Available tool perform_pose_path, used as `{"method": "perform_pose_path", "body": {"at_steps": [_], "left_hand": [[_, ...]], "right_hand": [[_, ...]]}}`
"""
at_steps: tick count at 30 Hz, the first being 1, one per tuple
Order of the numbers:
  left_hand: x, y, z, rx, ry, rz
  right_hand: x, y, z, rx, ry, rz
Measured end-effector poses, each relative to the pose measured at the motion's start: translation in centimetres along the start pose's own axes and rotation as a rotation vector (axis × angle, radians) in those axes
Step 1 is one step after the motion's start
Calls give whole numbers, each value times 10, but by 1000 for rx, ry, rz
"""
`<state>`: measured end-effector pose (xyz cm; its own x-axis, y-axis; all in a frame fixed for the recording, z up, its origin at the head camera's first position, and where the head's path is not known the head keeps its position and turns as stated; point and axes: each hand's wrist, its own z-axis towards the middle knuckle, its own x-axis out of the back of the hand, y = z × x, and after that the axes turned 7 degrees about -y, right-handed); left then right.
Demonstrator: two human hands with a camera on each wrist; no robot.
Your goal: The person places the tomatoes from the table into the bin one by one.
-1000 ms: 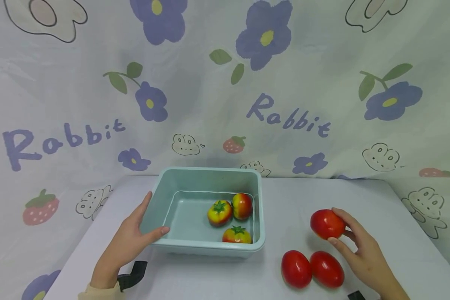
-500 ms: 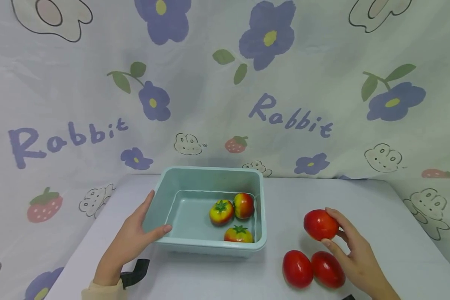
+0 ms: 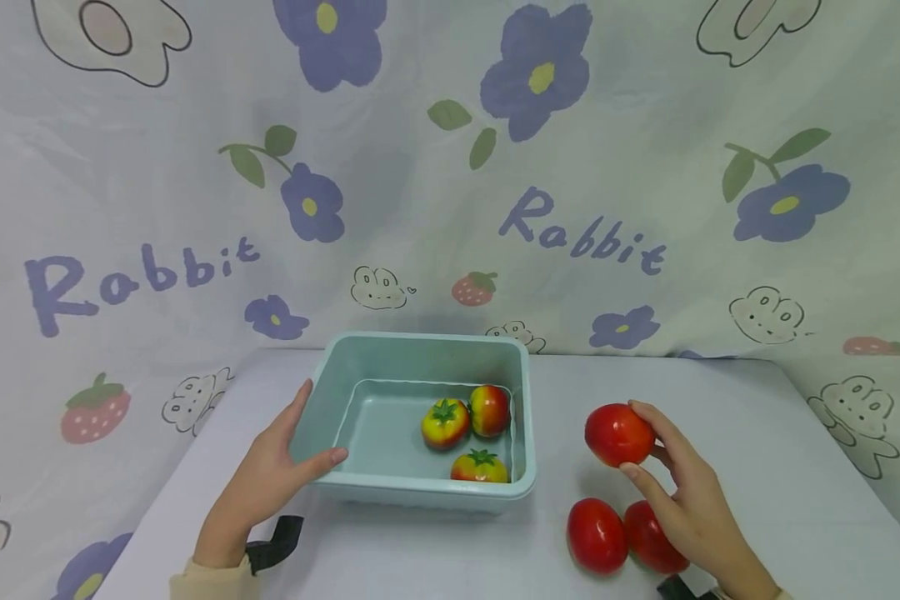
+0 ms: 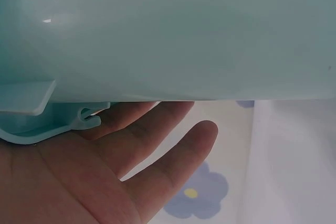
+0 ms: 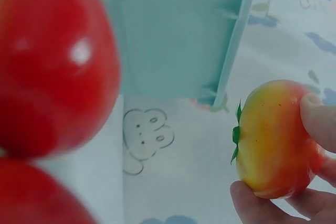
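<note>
My left hand (image 3: 262,479) holds a pale green plastic bin (image 3: 420,492) at its near left corner, thumb over the rim and fingers along the outer side. In the left wrist view, the bin's wall (image 4: 189,40) hides some fingertips. My right hand (image 3: 693,492) pinches a toy-like tomato (image 3: 619,435) between thumb and fingers, lifted above the table right of the bin. The right wrist view shows this tomato (image 5: 275,140) with a yellow-red side and green leaf top. Inside the bin lie three yellow-red tomatoes (image 3: 445,423), toward its right side.
Two red tomatoes (image 3: 597,536) lie side by side on the white table (image 3: 420,558), below the right hand, which partly covers one. A printed cloth (image 3: 405,192) with flowers and rabbits hangs behind the table.
My right hand has carried the held tomato leftward toward the bin and slightly up. The left hand stays at the bin's corner. The whole head view has shifted a little.
</note>
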<state>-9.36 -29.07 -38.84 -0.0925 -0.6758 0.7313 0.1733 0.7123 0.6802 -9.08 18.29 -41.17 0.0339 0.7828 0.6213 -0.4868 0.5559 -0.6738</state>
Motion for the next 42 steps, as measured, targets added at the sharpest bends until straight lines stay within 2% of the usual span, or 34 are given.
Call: {"method": "perform_pose_path", "body": {"at_steps": [5, 12, 18, 24, 28, 36, 42], "left_hand": [[0, 1, 0, -9, 0, -6], [1, 2, 1, 1, 1, 5], [1, 2, 0, 1, 2, 7], [1, 2, 0, 6, 1, 4], [0, 1, 1, 2, -3, -3], [1, 3, 1, 4, -7, 0], [1, 3, 1, 11, -10, 9]], "right_hand": [[-4, -7, 8, 6, -29, 38], [-12, -19, 20, 118, -20, 64], [-19, -31, 28, 90, -42, 93], [-28, -40, 34, 142, -68, 128], [-33, -44, 36, 120, -103, 116], [-42, -51, 42, 146, -106, 118], [-49, -59, 48, 175, -148, 141]]}}
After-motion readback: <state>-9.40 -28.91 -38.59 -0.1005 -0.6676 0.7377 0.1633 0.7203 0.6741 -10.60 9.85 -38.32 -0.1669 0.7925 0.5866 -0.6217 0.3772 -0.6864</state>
